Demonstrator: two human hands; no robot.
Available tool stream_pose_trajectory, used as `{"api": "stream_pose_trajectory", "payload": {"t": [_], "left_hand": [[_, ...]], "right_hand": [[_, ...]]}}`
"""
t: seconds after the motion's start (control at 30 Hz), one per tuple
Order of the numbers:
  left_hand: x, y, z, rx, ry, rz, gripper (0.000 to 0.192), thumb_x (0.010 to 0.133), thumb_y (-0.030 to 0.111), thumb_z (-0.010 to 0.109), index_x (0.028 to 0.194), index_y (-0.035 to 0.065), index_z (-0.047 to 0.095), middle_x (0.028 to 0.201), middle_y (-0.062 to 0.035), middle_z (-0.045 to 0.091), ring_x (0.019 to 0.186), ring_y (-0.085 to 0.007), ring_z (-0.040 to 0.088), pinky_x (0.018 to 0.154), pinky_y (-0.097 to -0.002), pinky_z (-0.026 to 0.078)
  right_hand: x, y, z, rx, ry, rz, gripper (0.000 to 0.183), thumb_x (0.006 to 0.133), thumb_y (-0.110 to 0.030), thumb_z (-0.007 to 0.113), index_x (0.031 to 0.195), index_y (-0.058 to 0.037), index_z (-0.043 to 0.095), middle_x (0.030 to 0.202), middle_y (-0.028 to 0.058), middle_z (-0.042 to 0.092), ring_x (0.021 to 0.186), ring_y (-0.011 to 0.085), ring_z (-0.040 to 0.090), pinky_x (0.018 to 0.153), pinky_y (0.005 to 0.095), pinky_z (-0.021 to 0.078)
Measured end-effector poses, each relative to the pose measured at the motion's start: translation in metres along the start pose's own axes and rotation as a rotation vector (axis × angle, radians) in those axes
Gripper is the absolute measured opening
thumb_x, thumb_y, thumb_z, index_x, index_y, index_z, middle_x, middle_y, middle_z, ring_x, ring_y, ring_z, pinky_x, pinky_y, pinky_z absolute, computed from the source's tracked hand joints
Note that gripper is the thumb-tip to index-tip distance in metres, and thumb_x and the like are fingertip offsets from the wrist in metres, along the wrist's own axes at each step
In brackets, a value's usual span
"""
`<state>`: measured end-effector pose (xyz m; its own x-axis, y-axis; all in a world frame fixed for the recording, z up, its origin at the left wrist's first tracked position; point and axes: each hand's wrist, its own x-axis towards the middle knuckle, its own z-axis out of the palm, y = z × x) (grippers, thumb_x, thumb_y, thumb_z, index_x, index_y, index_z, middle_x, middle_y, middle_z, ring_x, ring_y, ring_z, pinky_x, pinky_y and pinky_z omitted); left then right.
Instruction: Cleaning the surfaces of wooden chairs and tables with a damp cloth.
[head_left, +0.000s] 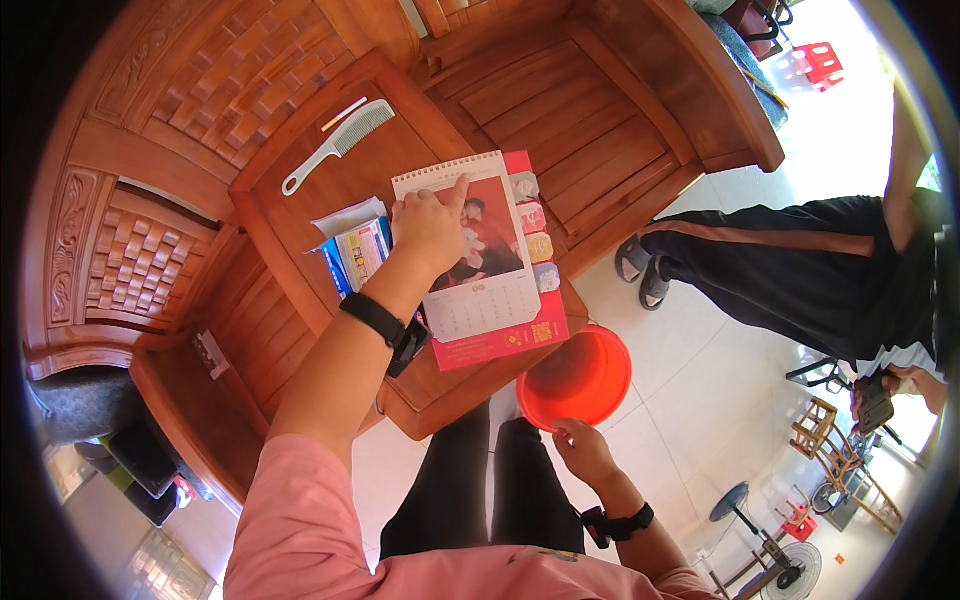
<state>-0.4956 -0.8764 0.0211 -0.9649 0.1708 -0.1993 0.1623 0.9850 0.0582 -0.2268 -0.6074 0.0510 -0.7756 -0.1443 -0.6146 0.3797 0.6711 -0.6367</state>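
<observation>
On the small wooden table lies a spiral-bound calendar (484, 304) with a picture page and a red backing with side tabs. My left hand (431, 229) rests over its upper left part, one finger extended near the binding and the others bent. Below the table's front corner is a red plastic bucket (574, 416). My right hand (589, 451) grips the bucket's near rim with its fingertips. Left of the calendar are a blue-and-white box (356, 251) with a torn flap, a pale handled comb (341, 142) and a cigarette (344, 114).
The tabletop (281, 232) adjoins a carved wooden bench (562, 112) with woven-look back panels. At right stands another person in dark trousers (757, 255), a phone (874, 401) in one hand. Fans (791, 570) and a wooden chair (825, 435) are on the tiled floor.
</observation>
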Motion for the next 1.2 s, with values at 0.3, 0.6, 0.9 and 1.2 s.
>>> {"api": "stream_pose_trajectory", "payload": {"t": [0.3, 0.6, 0.9, 1.2], "left_hand": [[-0.079, 0.072, -0.005, -0.247, -0.073, 0.634, 0.014, 0.077, 0.021, 0.054, 0.068, 0.0138, 0.063, 0.067, -0.0113, 0.059, 0.065, -0.0280, 0.059, 0.065, -0.0465, 0.042], [-0.354, 0.178, 0.055, -0.837, -0.977, 0.425, 0.023, 0.090, 0.026, 0.048, 0.103, 0.0074, 0.055, 0.073, -0.0190, 0.061, 0.068, -0.0376, 0.059, 0.063, -0.0480, 0.045], [-0.367, 0.270, 0.098, -0.955, -0.538, 0.016, 0.018, 0.085, 0.019, 0.057, 0.098, 0.0072, 0.060, 0.073, -0.0138, 0.064, 0.066, -0.0317, 0.062, 0.059, -0.0402, 0.049], [-0.370, 0.266, 0.143, -1.073, -0.445, -0.210, 0.022, 0.088, 0.017, 0.051, 0.108, 0.0081, 0.054, 0.076, -0.0154, 0.063, 0.069, -0.0332, 0.062, 0.061, -0.0415, 0.049]], "right_hand": [[-0.013, 0.033, 0.005, 0.007, 0.008, -0.037, 0.021, 0.081, -0.011, 0.055, 0.099, -0.0016, 0.059, 0.085, 0.0180, 0.063, 0.080, 0.0324, 0.062, 0.071, 0.0371, 0.0488], [-0.020, 0.097, -0.017, -0.172, -0.210, -0.013, 0.015, 0.084, -0.016, 0.051, 0.091, -0.0065, 0.061, 0.086, 0.0198, 0.062, 0.081, 0.0377, 0.060, 0.069, 0.0443, 0.0483], [0.010, 0.184, -0.047, -0.337, -0.184, 0.019, 0.023, 0.084, -0.012, 0.048, 0.102, -0.0048, 0.061, 0.098, 0.0191, 0.063, 0.095, 0.0356, 0.059, 0.082, 0.0428, 0.0472], [0.044, 0.243, -0.007, -0.377, -0.255, 0.120, 0.025, 0.082, -0.016, 0.050, 0.101, -0.0058, 0.061, 0.099, 0.0179, 0.063, 0.097, 0.0336, 0.059, 0.083, 0.0404, 0.0473]]}}
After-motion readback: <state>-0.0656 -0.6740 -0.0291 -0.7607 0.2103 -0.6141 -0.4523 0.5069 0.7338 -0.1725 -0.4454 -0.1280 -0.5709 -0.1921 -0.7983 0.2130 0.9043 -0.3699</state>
